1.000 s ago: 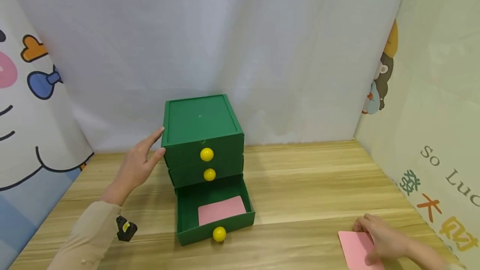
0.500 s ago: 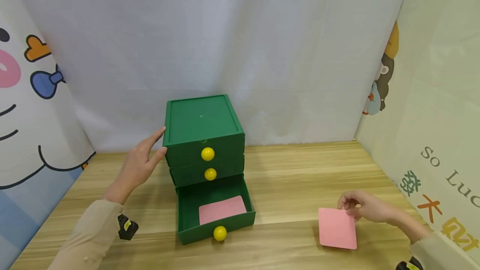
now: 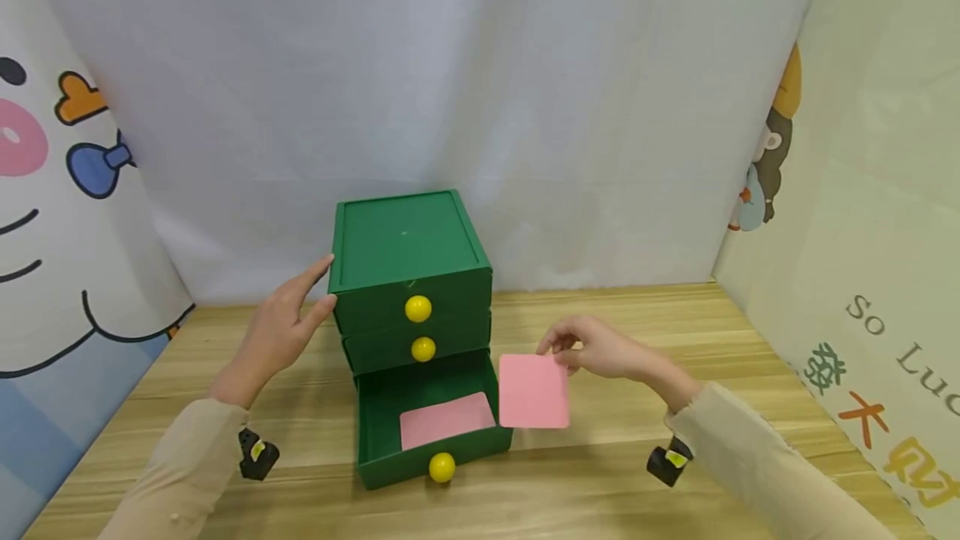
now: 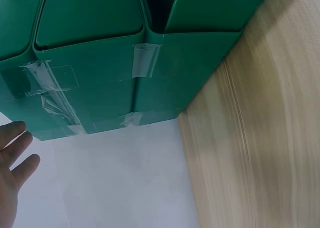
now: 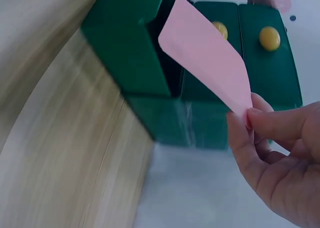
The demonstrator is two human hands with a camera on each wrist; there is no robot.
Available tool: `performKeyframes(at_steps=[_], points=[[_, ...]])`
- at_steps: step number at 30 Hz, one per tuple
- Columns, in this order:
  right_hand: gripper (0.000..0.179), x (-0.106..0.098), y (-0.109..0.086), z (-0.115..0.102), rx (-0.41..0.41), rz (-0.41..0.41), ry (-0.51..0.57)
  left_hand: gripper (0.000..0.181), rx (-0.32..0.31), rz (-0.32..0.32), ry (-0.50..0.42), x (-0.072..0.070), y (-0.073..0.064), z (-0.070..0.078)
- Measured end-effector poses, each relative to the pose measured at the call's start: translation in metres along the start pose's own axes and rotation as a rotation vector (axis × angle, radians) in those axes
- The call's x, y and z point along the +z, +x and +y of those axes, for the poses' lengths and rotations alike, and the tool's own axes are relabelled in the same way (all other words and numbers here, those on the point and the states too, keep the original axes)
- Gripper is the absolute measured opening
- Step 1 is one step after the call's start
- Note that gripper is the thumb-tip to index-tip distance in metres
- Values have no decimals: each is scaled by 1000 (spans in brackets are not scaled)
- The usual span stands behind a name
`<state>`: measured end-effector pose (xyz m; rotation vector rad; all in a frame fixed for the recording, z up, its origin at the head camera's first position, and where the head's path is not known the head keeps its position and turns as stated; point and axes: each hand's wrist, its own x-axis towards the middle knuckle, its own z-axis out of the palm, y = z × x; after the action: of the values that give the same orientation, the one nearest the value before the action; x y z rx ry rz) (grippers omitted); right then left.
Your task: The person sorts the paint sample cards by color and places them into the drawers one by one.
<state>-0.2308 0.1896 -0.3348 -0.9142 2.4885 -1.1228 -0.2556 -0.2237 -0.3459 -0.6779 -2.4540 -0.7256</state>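
Observation:
A green three-drawer box with yellow knobs stands on the table, its bottom drawer pulled out. Inside that drawer lies a pink card. My right hand pinches a second pink card by its upper right corner, just right of the open drawer. In the right wrist view this card tilts across the drawer fronts, between thumb and fingertips. My left hand rests its fingertips against the left side of the box, fingers extended. The left wrist view shows part of that hand near the box.
Clear tape joins the drawer units on the side of the box. A white curtain hangs behind the wooden table. Printed cloth with lettering stands on the right, and a cartoon cloth on the left.
My right hand has lifted the second pink card off the table at the right and carried it leftward to beside the open drawer. The left hand stays against the box.

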Motion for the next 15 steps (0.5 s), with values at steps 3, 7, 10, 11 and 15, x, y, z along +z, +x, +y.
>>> performKeyframes(at_steps=[3,7,10,11,15], points=[[19,14,22,-11,-49,-2,-18,53,0,-5,2,1,1,1],[20,34,47,-19,-107,-2,-27,53,4,-5,7,2,1,1],[20,49,60,-24,-132,14,-27,53,11,5,9,2,1,1],[20,53,63,-25,-129,23,-22,53,13,9,8,2,1,1],[19,70,74,-27,-81,42,46,53,15,17,6,2,0,-1]])
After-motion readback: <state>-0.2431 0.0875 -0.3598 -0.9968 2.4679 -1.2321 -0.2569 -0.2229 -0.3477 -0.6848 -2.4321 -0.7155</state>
